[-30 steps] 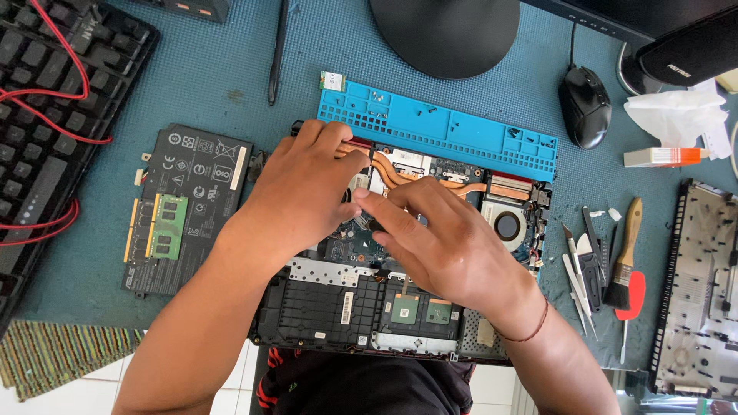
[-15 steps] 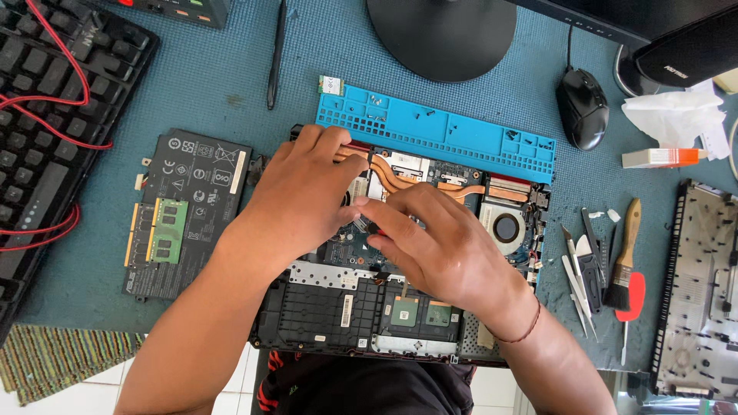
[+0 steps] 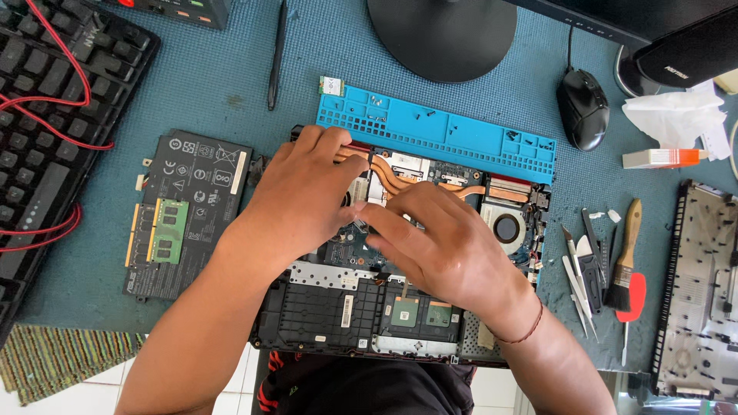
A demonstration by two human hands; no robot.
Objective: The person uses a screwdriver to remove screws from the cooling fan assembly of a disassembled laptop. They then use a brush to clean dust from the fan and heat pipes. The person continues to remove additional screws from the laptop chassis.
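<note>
While a blue mat (image 3: 192, 84) is covering the tabletop, the opened laptop (image 3: 400, 307) is lying at its near edge. Both hands are resting on its board, left hand (image 3: 300, 200) and right hand (image 3: 438, 246), fingers curled; any grip is hidden. A black battery (image 3: 192, 207), blue screw tray (image 3: 438, 131), mouse (image 3: 583, 107) and brush (image 3: 624, 257) are lying around.

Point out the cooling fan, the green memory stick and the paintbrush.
cooling fan (image 3: 506, 227): head view, on its round hub.
green memory stick (image 3: 170, 231): head view, middle of the board.
paintbrush (image 3: 624, 253): head view, wooden handle.
</note>
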